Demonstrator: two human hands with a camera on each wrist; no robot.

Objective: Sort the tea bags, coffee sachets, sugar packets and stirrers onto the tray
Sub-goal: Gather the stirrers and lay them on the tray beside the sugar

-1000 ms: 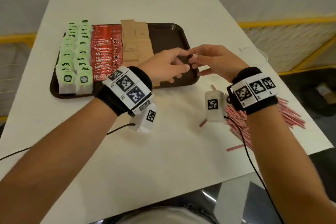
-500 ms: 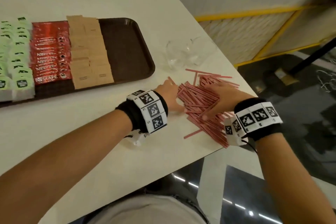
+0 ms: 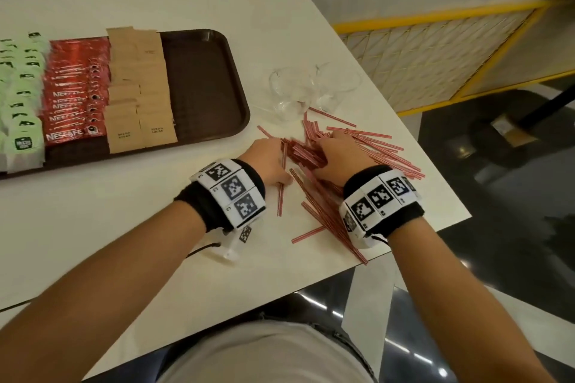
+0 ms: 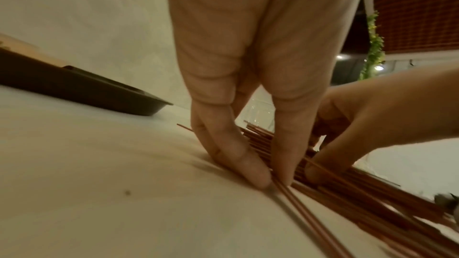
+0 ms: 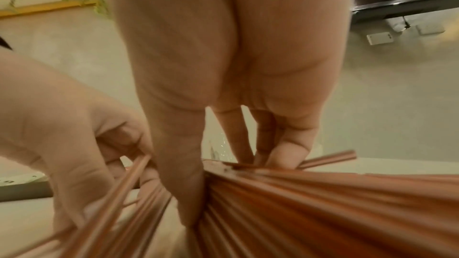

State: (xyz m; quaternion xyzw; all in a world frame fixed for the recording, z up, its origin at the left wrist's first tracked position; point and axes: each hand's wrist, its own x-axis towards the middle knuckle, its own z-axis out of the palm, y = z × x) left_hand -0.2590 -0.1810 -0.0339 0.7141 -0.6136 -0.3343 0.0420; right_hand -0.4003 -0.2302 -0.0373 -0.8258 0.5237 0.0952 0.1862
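A heap of thin red-and-white stirrers (image 3: 373, 146) lies on the white table right of the brown tray (image 3: 202, 87). On the tray, green tea bags (image 3: 21, 121), red coffee sachets (image 3: 74, 93) and brown sugar packets (image 3: 140, 93) sit in rows, and its right part is bare. My left hand (image 3: 267, 158) is at the heap's left side, thumb and fingertips (image 4: 248, 172) pinching a few stirrers (image 4: 347, 203) against the table. My right hand (image 3: 339, 155) sits on the heap, thumb and fingers (image 5: 285, 150) curled round a bundle of stirrers (image 5: 323, 203).
Two clear glass cups (image 3: 289, 93) (image 3: 336, 84) stand just behind the heap. The table's right edge (image 3: 435, 165) and near corner run close to the stirrers, with dark floor below. A yellow-framed barrier stands beyond the table on the right.
Both hands left the tray and came down to the stirrer heap. In the last half second they closed in from either side, bunching stirrers between them. The head turned right.
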